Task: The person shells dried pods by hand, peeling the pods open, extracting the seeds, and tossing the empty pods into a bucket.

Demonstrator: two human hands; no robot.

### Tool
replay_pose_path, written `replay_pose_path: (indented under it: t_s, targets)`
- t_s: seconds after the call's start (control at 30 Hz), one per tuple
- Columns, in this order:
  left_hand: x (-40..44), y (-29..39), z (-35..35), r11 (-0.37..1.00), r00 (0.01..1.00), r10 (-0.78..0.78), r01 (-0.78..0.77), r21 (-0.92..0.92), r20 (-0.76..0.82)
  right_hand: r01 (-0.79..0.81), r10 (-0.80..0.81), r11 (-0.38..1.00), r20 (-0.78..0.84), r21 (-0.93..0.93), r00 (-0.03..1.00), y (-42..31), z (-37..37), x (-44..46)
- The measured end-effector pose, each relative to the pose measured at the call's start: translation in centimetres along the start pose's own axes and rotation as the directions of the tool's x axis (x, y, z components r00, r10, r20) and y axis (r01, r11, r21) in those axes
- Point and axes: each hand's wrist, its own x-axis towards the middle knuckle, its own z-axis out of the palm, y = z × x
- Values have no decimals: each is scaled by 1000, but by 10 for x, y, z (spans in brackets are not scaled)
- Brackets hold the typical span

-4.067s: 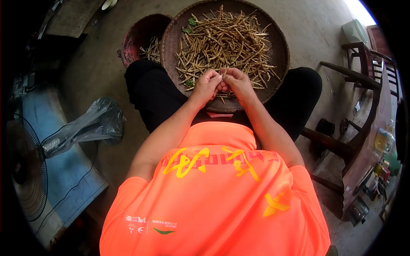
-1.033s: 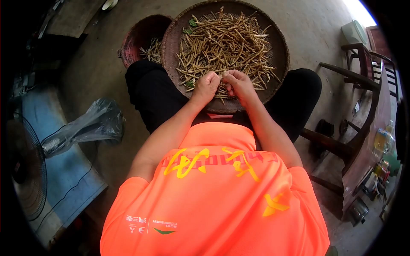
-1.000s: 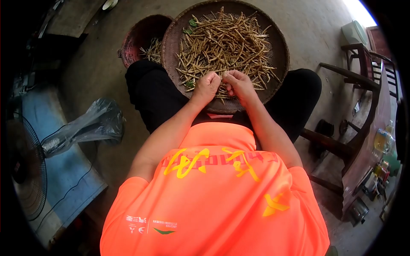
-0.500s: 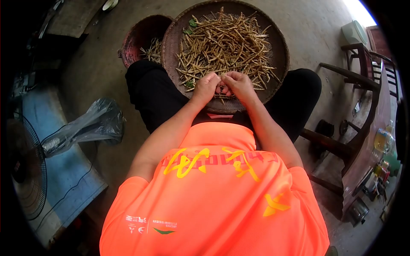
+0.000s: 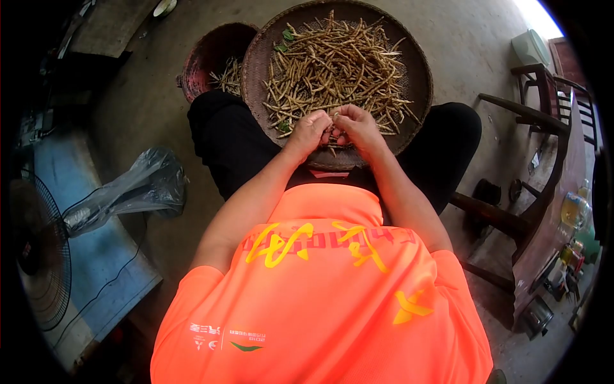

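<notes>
While the upper-left basin (image 5: 200, 61) is overlapped by the woven tray (image 5: 254, 73), thin brown pods (image 5: 339, 64) are piled loosely; left hand (image 5: 309, 132), right hand (image 5: 360, 130) curled, grip can't be told.

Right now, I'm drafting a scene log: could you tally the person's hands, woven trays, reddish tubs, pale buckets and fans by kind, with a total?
Hands: 2, left hand and right hand
Woven tray: 1
Reddish tub: 1
Pale bucket: 1
Fan: 1
Total: 6
</notes>
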Motion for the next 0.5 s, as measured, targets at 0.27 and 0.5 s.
replay_pose_path:
  t_s: [0.27, 0.5]
  targets:
    - [0, 2, -3, 994, 997, -70, 72, -76, 24, 101, -100, 991, 22, -84, 995, 8, -4, 7]
    - [-2, 9, -1, 993, 994, -98, 102, -67, 56, 106, -106, 992, 5, -62, 994, 9, -2, 8]
